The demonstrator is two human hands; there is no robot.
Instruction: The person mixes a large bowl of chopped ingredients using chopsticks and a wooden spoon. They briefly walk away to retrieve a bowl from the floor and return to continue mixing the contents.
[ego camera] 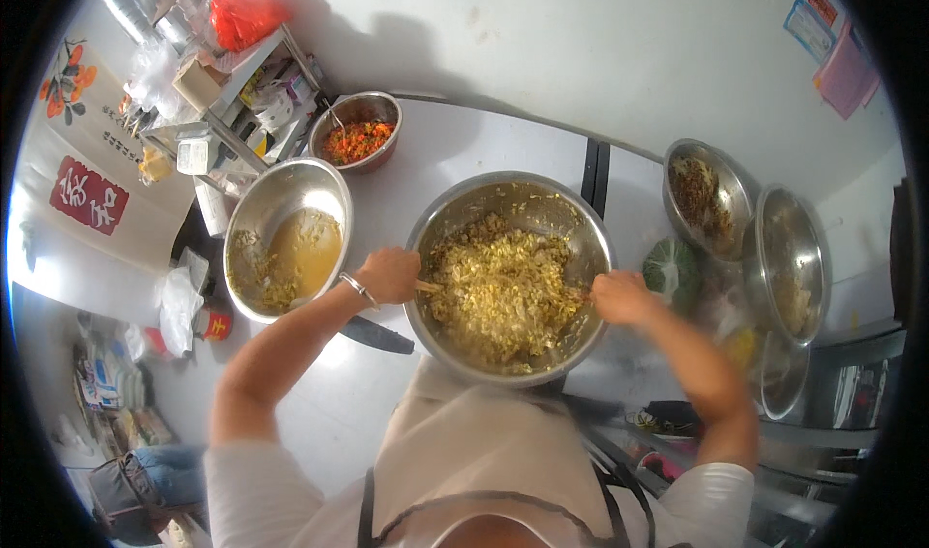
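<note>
A large stainless steel bowl point(595, 221) stands before me on the table, holding a yellow-green chopped mixture point(501, 279) with a darker, ground-looking mass at its far side. At the bowl's left rim, my left hand point(392, 276) is closed around a light wooden stick-like utensil point(430, 286) that runs into the mixture. Opposite it, my right hand point(622, 297) is clenched at the right rim around a thin brownish utensil point(582, 296), whose inner end is buried in the mixture. What kind of utensils these are cannot be told.
Left of the bowl, a metal basin point(239, 236) holds yellowish liquid and scraps. Behind it, a smaller bowl point(392, 130) contains chopped red peppers and a spoon. Steel bowls point(751, 214) with residue stand at right, near a bagged green vegetable point(669, 276). A cluttered shelf point(236, 138) rises at left.
</note>
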